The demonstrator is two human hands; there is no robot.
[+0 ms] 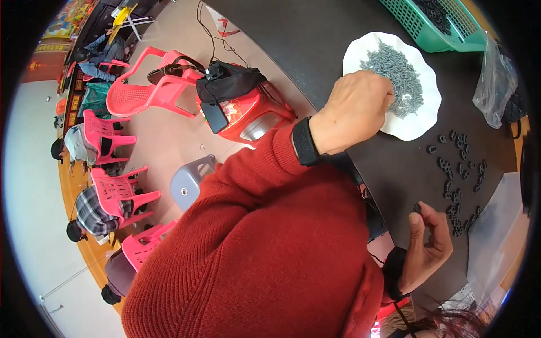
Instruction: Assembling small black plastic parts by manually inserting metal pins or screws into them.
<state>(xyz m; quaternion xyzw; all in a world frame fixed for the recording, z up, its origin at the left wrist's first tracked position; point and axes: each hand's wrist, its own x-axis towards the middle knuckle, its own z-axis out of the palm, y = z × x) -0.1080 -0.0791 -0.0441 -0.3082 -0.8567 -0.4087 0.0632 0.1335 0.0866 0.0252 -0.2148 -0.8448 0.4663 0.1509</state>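
My left hand (pixel 355 110) reaches over the near side of a white scalloped plate (pixel 425 127). Heaped on the plate are many small grey screw-like pieces (pixel 403 73). The fingers of that hand are curled together at the heap's edge, and whatever they pinch is hidden. Lower down, beside the table's near edge, my right hand (pixel 431 245) pinches a small black ring-like part (pixel 417 208) between thumb and forefinger. Several similar black parts (pixel 453 197) lie scattered on the dark tabletop to its right. Black bands circle both wrists.
A green plastic basket (pixel 420 34) with dark pieces stands at the far edge, next to a clear plastic bag (pixel 496 84). A translucent sheet (pixel 496 225) lies at right. Left are a red stool-like box (pixel 248 121), a grey stool (pixel 189 183), pink chairs (pixel 143 90) and several seated people.
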